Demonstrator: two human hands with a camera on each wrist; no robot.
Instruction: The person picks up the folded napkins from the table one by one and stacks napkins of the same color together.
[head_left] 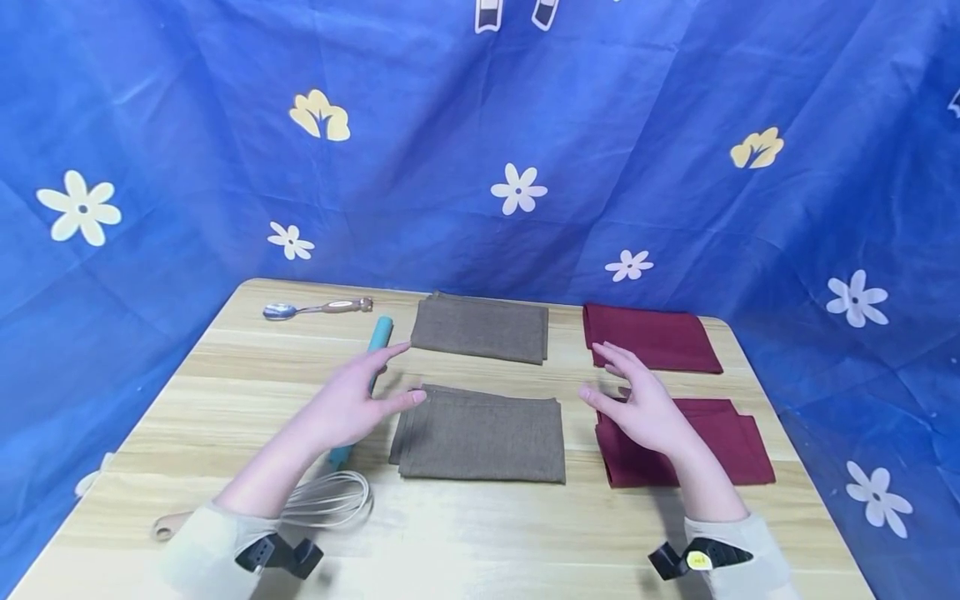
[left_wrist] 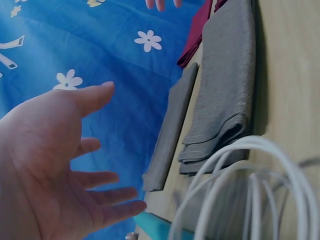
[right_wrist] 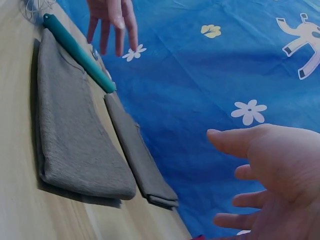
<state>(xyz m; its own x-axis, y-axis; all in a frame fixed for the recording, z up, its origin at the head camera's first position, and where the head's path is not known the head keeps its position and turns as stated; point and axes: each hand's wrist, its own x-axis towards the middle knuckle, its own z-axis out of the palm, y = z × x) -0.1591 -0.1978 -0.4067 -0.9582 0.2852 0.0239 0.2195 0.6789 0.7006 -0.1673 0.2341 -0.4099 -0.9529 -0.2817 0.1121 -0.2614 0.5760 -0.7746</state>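
Observation:
My left hand [head_left: 352, 408] hovers over the table with fingers spread and nothing in it, between a teal rod [head_left: 381, 333] and the near grey folded cloth [head_left: 483, 437]. Behind that cloth lies a second grey folded cloth [head_left: 480, 329]. My right hand [head_left: 643, 408], also empty with loosely extended fingers, is above the near dark red folded cloth [head_left: 723, 442] and hides part of it. Farther back sits another dark red folded cloth [head_left: 660, 337]. In the left wrist view, the left palm [left_wrist: 50, 165] faces the grey cloths; in the right wrist view, the right thumb [right_wrist: 235, 141] points toward them.
A whisk [head_left: 330, 500] lies under the left forearm, its wire loops showing and its handle partly covered. At the back left is a spoon [head_left: 318, 308] with a brown handle. A blue patterned curtain [head_left: 420, 167] hangs behind the wooden table [head_left: 465, 533].

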